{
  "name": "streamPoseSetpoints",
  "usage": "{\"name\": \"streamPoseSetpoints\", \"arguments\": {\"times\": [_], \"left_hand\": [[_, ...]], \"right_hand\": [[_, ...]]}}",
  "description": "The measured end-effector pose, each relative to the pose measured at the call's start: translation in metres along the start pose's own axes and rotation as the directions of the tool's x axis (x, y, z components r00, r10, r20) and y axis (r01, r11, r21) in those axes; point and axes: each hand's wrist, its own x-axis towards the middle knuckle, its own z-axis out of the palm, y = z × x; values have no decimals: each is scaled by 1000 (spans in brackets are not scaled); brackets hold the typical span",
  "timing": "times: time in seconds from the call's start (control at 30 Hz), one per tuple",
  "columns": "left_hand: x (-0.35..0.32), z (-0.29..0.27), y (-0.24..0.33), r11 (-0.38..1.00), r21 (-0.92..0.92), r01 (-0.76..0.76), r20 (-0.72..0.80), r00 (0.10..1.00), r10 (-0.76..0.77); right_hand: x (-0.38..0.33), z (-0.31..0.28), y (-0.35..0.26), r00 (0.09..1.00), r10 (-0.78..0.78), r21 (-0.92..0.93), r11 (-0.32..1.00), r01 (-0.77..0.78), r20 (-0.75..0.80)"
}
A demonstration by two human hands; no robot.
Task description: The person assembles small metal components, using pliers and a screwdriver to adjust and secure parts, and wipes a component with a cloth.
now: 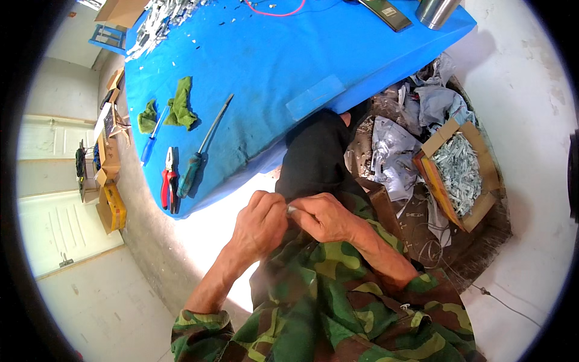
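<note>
My left hand (pixel 260 222) and my right hand (pixel 327 218) meet above my lap, fingers closed. Pinched where the fingertips come together is a small silvery piece (pixel 291 210), mostly covered, so its kind does not show. On the blue-covered table (pixel 253 66), to the left of my hands, lie combination pliers (pixel 166 192) with red and black handles. Beside them rests a screwdriver with a teal handle (pixel 191 174) and a long shaft. A second screwdriver with a blue handle (pixel 147 151) lies farther left, by two green cloth pieces (pixel 180 107).
Silvery metal strips (pixel 160 27) are heaped at the table's far left. A dark phone (pixel 389 15), a steel flask (pixel 435 13) and a pink-red cord (pixel 274 13) sit at the far side. On my right, a cardboard box (pixel 439 194) of silvery pieces stands near grey plastic bags (pixel 389 154).
</note>
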Motion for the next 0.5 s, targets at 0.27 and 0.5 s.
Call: {"name": "streamPoseSetpoints", "arguments": {"times": [0.27,0.5], "left_hand": [[-5,3,0,993,99,-70,75,995,63],[-4,-1,-6,972,181,-152,133,983,129]], "right_hand": [[-5,0,3,1000,1,-83,997,-1,2],[0,-3,3,997,65,-30,997,-64,39]]}}
